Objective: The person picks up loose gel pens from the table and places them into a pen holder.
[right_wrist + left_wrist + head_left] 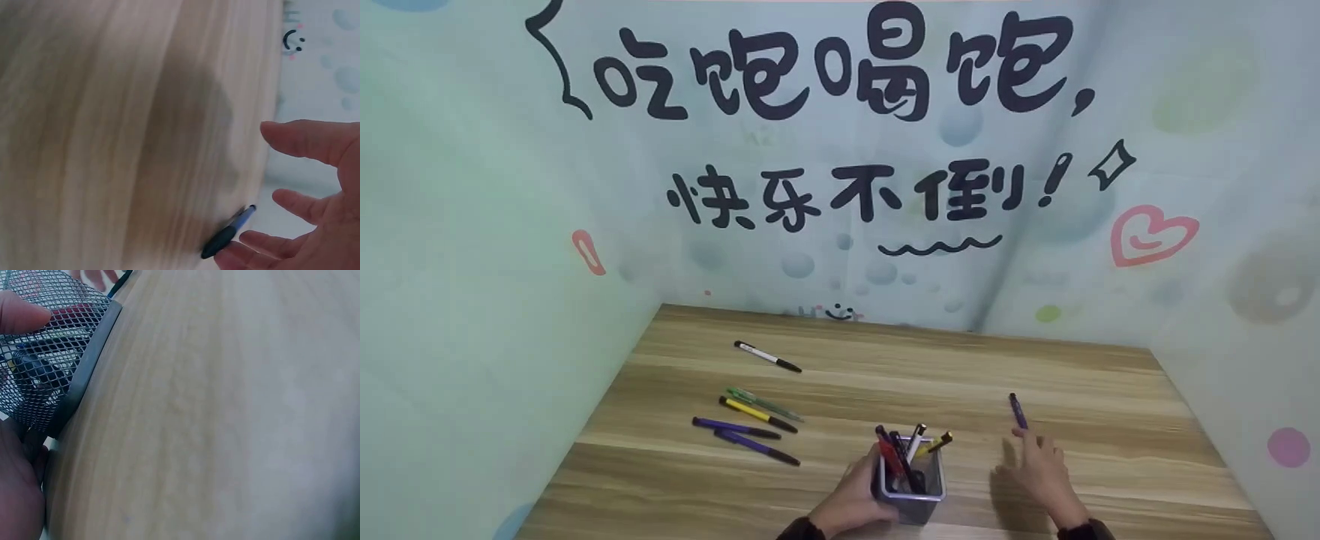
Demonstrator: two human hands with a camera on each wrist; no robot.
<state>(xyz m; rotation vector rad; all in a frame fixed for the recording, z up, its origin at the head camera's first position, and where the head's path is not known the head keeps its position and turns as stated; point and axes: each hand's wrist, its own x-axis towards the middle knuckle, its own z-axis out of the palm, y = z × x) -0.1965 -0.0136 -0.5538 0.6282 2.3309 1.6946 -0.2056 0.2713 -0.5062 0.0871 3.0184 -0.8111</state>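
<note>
The left hand (851,496) is holding the black mesh pen holder (916,513), its grip curling round the side. The right hand (1042,472) is hovering by the blue pen (1018,410) lying on the right of the desk (1117,405). That grip is looking spread; I cannot tell if a fingertip is touching the pen. For a good pick-up, I think thumb and finger should be pinching its middle softly, so it isn't rolling off, with the holder standing steady. Inside the holder, a red pen (889,454), a white pen (915,444) and a dark pen (901,457) are leaning, their ends poking out. Five loose pens (757,414) are lying on the left.
</note>
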